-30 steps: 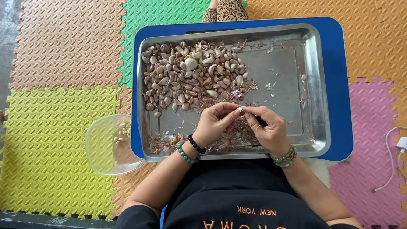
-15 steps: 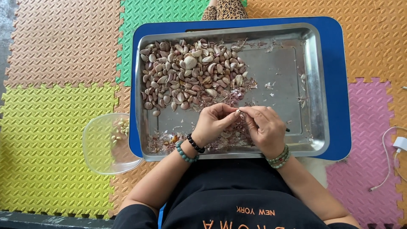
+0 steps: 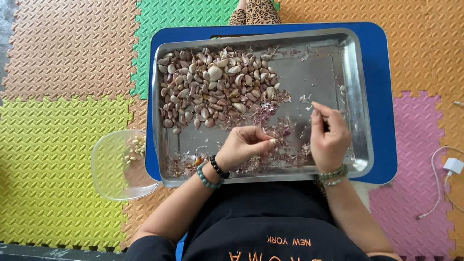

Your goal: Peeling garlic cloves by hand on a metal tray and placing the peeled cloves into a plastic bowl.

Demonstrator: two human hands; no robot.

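My left hand (image 3: 244, 145) sits low centre in the steel tray (image 3: 360, 121), fingers curled together on something small at the fingertips, probably a garlic clove, but it's too small to tell. My right hand (image 3: 328, 137) is to its right, thumb and forefinger pinched on a thin scrap of peel, lifted toward the bare right part of the tray. The two hands are apart.

The garlic pile (image 3: 217, 87) fills the upper left of the tray, up and left of both hands; its long axis runs left-right. My left hand is nearer to it. Loose purple skins (image 3: 285, 145) lie between and below the hands. A clear plastic bowl (image 3: 113, 186) with a few peeled cloves sits left of the tray, on the colourful foam mats (image 3: 63, 145).

Half a second ago both hands were touching over the skins at low centre; now the right one has pulled away to the right.
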